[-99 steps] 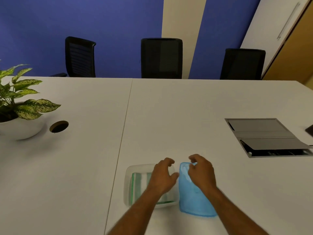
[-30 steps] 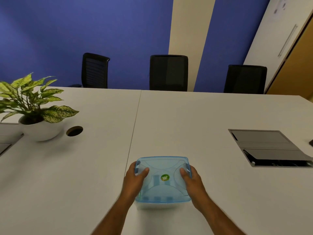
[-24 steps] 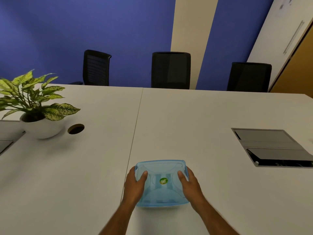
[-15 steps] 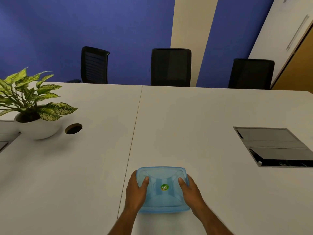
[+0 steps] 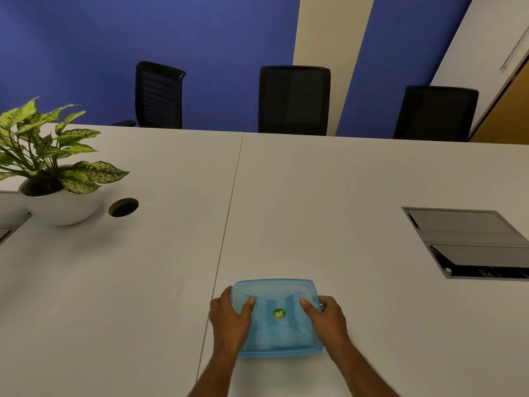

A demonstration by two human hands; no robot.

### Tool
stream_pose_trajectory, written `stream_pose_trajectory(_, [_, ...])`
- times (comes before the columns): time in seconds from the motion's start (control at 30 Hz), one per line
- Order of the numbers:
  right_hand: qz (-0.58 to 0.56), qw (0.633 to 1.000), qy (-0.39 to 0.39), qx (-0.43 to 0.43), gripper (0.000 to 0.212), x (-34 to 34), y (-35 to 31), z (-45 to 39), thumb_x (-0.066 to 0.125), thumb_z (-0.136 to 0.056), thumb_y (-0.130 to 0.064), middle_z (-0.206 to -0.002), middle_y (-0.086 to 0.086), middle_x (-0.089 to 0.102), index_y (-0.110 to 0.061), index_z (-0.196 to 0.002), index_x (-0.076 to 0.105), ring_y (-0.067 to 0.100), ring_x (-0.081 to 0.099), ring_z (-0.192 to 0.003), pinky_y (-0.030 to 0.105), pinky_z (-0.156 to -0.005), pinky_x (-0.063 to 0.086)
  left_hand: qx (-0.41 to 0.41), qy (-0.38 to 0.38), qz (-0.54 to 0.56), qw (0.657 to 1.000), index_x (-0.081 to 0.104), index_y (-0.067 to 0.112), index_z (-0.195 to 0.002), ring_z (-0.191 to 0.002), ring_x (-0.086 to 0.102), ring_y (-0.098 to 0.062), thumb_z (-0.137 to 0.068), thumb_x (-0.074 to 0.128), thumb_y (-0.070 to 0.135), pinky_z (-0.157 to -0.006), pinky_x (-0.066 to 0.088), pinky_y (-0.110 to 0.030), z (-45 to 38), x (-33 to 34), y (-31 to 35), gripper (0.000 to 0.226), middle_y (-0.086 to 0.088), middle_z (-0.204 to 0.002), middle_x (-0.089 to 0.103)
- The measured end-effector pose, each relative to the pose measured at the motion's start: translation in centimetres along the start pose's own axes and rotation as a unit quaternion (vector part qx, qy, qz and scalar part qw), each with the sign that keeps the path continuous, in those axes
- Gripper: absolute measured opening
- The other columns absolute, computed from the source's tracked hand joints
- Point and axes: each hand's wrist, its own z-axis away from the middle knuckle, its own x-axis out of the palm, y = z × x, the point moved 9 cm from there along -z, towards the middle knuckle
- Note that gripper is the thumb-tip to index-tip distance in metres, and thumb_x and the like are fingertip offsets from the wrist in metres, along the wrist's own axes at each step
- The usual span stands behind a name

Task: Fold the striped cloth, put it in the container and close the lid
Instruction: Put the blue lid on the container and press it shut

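The blue lid [image 5: 276,316] lay flat over the container, on the near edge of the white table [image 5: 315,196], just right of the seam between the two tabletops. The container body was almost wholly hidden beneath it; the striped cloth could not be seen through the tinted plastic, so its place inside is inferred from the lid being on, not observed.

Left hand [image 5: 229,322] clasped the lid's left edge, thumb on top, fingers wrapped down over the side. Right hand [image 5: 326,318] mirrored it on the right edge. Both hands were curled closed around the lid's rim, pressing down rather than lifting. Neither hand was nearer than the other; the lid sat centred between them, its sides running left to right and front to back, roughly square with rounded corners.

Judgement: the step in hand was sealing. The seal turns on downward pressure at the rim, and the thumbs sat inboard of the edge, so the far corners may not be seated.

Lid: translucent, smooth, slightly flexible-looking plastic, with moulded ridges and a small round green sticker [image 5: 279,313] at centre. Table: matte, even. A potted plant [image 5: 48,167] stood well apart to the left.
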Motion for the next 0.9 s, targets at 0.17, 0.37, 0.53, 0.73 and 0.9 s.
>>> stream_pose_trajectory(0.17, [0.009,1.000,-0.001,0.002,0.040,0.1,0.5,-0.7,0.077,-0.079,-0.035,-0.096,0.007,0.067,-0.011,-0.104,0.059,0.025,0.065,-0.088,0.040,-0.080,0.055,-0.032,0.008,-0.003,0.999,0.055,0.016,-0.129,-0.109,0.054,-0.030,-0.079,0.077,0.041,-0.086,0.044,-0.036,-0.5,0.0,-0.6,0.061,-0.004,-0.110,0.047])
stream_pose_trajectory(0.37, [0.013,0.999,0.024,-0.018,0.034,0.3,0.6,-0.8,0.075,-0.080,-0.031,-0.095,0.008,0.063,-0.011,-0.099,0.056,0.023,0.062,-0.083,0.034,-0.071,0.050,-0.085,0.002,-0.031,0.996,0.051,0.018,-0.117,-0.107,0.057,-0.030,-0.076,0.072,0.047,-0.087,0.051,-0.043,-1.7,0.3,-0.8,0.054,-0.006,-0.115,0.053])
stream_pose_trajectory(0.53, [0.019,0.995,0.072,-0.065,0.028,0.1,0.6,-0.4,0.075,-0.081,-0.030,-0.092,0.005,0.061,-0.014,-0.093,0.056,0.022,0.059,-0.082,0.035,-0.072,0.047,-0.139,0.039,-0.056,0.988,0.050,0.015,-0.108,-0.093,0.058,-0.028,-0.086,0.029,0.079,-0.075,0.041,-0.036,-1.7,0.0,-1.7,0.071,-0.005,-0.108,0.059])
stream_pose_trajectory(0.73, [0.035,0.989,0.108,-0.095,0.026,-0.2,0.6,-0.3,0.074,-0.081,-0.034,-0.086,0.002,0.059,-0.018,-0.090,0.054,0.015,0.057,-0.074,0.033,-0.067,0.046,-0.128,0.009,-0.068,0.989,0.058,0.014,-0.097,-0.089,0.055,-0.026,-0.088,0.024,0.078,-0.077,0.042,-0.037,-3.5,0.6,-2.3,0.072,-0.005,-0.097,0.060])
stream_pose_trajectory(0.9, [0.050,0.987,0.113,-0.106,0.027,-0.3,0.5,-0.3,0.073,-0.081,-0.033,-0.086,0.002,0.058,-0.016,-0.091,0.055,0.020,0.057,-0.075,0.038,-0.071,0.051,-0.114,-0.011,-0.066,0.991,0.063,0.011,-0.093,-0.090,0.057,-0.027,-0.092,0.027,0.072,-0.080,0.043,-0.038,-4.3,1.1,-2.5,0.070,-0.007,-0.098,0.064])
